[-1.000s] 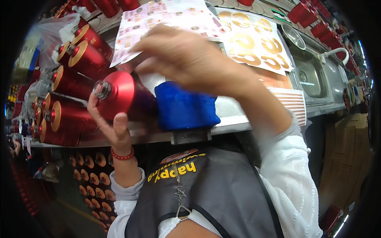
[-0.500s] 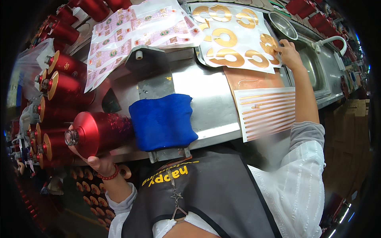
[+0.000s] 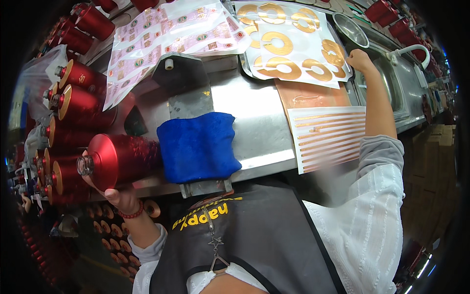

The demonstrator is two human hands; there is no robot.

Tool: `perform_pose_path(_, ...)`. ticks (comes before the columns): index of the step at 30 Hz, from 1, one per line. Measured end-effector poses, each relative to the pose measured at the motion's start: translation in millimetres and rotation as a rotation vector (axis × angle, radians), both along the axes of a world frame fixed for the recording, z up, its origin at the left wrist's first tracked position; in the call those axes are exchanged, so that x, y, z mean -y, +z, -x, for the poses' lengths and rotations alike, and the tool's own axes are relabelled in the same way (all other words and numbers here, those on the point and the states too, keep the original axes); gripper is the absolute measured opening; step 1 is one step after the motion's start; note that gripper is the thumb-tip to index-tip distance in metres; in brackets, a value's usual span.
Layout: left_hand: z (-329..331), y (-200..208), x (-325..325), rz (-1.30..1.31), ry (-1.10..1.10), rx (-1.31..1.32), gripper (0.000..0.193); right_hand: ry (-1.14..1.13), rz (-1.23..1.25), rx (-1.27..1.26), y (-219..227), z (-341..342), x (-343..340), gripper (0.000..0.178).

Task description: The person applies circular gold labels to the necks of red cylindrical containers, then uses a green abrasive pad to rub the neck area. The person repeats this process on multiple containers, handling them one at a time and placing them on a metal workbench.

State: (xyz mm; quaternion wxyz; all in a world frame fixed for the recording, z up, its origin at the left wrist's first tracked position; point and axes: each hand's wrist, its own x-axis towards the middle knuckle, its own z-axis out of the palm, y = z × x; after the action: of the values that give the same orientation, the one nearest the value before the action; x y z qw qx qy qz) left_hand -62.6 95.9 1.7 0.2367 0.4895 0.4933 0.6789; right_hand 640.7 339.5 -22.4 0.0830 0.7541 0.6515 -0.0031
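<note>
A red metallic bottle (image 3: 115, 159) with a clear glass neck lies on its side, its base end against a blue cloth (image 3: 197, 147) draped over a support. My left hand (image 3: 123, 200) cups the bottle's shoulder from beneath, with most fingers hidden behind it. My right hand (image 3: 361, 61) is at the right edge of a white sheet (image 3: 306, 47) bearing C-shaped gold stickers. Its fingers are curled together by the edge; whether anything is pinched in them is too small to see.
Pink-printed sheets (image 3: 166, 36) lie at the far left of the metal table. A gold-striped sheet (image 3: 325, 157) rests on an orange-brown board (image 3: 313, 93) nearer me. At the far right are a metal bowl (image 3: 350, 30) and a sink (image 3: 389, 90). Several red bottles (image 3: 81, 105) line the left.
My right hand has moved slightly right, from over the gold stickers to the sheet's edge, and its fingers have curled in. My left hand still supports the bottle.
</note>
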Motion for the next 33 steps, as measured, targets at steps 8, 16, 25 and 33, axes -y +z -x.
perform_pose_path(8, -3, 4, -2, -0.012, -0.008, -0.029, 0.112, -0.155, 0.092, -0.057, -6, 10, -3, 0.068)
perform_pose_path(16, -2, 2, -3, -0.025, -0.038, -0.018, 0.110, -0.022, 0.044, 0.090, 27, 27, 11, 0.037)
perform_pose_path(25, 7, -1, 7, -0.018, -0.046, 0.005, 0.108, 0.044, -0.141, -0.855, 84, 121, -9, 0.031)
perform_pose_path(33, 10, 17, -18, -0.036, -0.491, 0.129, 0.094, 0.386, -0.349, -0.002, -70, 8, -40, 0.039)
